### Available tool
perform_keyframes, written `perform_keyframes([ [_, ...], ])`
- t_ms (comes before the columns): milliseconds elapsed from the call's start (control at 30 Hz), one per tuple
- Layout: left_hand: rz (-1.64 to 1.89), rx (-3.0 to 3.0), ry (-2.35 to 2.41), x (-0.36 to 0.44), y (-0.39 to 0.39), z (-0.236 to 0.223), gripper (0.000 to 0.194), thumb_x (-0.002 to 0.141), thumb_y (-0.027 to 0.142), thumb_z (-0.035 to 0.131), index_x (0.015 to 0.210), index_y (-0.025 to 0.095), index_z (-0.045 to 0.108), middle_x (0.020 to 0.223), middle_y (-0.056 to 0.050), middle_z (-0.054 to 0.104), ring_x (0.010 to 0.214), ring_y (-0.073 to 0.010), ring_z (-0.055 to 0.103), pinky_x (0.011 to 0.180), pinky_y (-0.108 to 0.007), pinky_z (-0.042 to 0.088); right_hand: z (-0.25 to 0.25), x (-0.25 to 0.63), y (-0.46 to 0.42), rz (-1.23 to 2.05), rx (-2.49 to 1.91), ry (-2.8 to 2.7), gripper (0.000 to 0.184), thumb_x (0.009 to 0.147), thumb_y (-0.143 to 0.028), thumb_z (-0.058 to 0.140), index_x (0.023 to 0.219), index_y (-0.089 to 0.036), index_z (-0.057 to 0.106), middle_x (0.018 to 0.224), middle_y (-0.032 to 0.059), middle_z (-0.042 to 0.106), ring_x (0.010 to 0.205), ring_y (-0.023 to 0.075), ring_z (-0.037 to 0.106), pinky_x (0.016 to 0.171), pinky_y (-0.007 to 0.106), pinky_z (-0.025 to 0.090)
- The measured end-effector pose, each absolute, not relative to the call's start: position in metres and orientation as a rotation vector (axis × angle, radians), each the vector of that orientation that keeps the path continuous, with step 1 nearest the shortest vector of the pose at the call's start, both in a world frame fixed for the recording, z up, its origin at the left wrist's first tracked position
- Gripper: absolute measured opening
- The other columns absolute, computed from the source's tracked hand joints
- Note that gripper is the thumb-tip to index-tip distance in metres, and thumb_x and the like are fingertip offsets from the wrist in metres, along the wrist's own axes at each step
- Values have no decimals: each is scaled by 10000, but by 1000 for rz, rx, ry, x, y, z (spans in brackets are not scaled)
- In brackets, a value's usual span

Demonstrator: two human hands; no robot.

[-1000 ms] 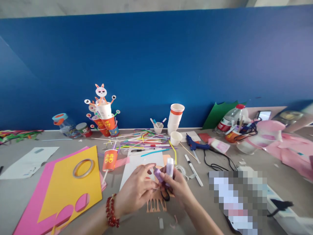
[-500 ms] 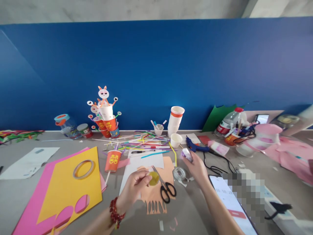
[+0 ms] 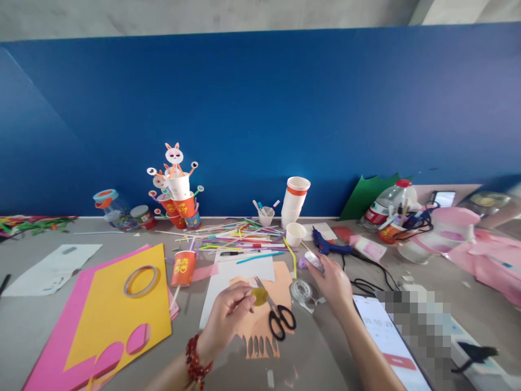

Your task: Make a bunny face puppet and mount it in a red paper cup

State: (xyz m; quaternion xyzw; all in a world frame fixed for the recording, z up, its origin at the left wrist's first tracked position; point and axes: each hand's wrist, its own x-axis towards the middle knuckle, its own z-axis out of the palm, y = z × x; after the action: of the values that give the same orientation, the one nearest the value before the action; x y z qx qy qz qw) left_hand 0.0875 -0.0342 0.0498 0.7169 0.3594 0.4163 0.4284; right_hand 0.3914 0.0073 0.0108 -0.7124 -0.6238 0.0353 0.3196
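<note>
- Currently, the left hand (image 3: 228, 310) pinches a yellow disc (image 3: 259, 296) at its left rim, thumb against fingertips. The grip is narrow.
- Disc position: raised over the peach sheet (image 3: 281, 278), inward from that sheet's left edge and just beside the blades of the scissors (image 3: 278, 311). Contact with the blades cannot be confirmed.
- Disc handling: judged very light, thin and flexible, like paper or card. A hard pinch may crease it. Hold it by the rim and leave both faces free. Whether either face is sticky cannot be told.
- The right hand (image 3: 336, 279) is at the glue stick (image 3: 313, 261), its fingers over the near end. How firmly they close on it cannot be told.
- Stick position: beyond the peach sheet's upper right corner, well in from the far edge of the table (image 3: 321, 350). The tape (image 3: 301, 290) lies nearby, beside the sheet's right edge.
- Stick handling: judged light, rigid and smooth, liable to roll if released on its side. Grasp the barrel at mid-length and keep fingers off the ends.
</note>
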Motion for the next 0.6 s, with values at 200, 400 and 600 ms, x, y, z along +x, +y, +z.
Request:
perform_keyframes([
  [200,1267,2615,612,76,-36,52,409,976,160,433,1376,168,516,1309,-189,571,1205,-275,533,959,-437,503,42,328,-48,889,-1378,-1155,321,760,-484,709,854,-178,682,718,42,665,595,179,566,555,274,446],
  [400,1366,2672,577,76,-37,50,386,1007,198,374,1355,147,534,1340,-196,532,1215,-267,527,941,-409,513,44,278,-75,1125,-1049,-1080,191,762,-325,759,900,-200,715,837,61,693,720,193,617,629,277,492],
  [600,1266,2620,583,74,-39,49,416,1001,227,389,1401,175,490,1294,-178,583,1217,-273,531,975,-439,488,56,275,-68,820,-825,-1402,92,841,-175,634,861,-230,706,803,45,688,787,206,656,735,313,528],
])
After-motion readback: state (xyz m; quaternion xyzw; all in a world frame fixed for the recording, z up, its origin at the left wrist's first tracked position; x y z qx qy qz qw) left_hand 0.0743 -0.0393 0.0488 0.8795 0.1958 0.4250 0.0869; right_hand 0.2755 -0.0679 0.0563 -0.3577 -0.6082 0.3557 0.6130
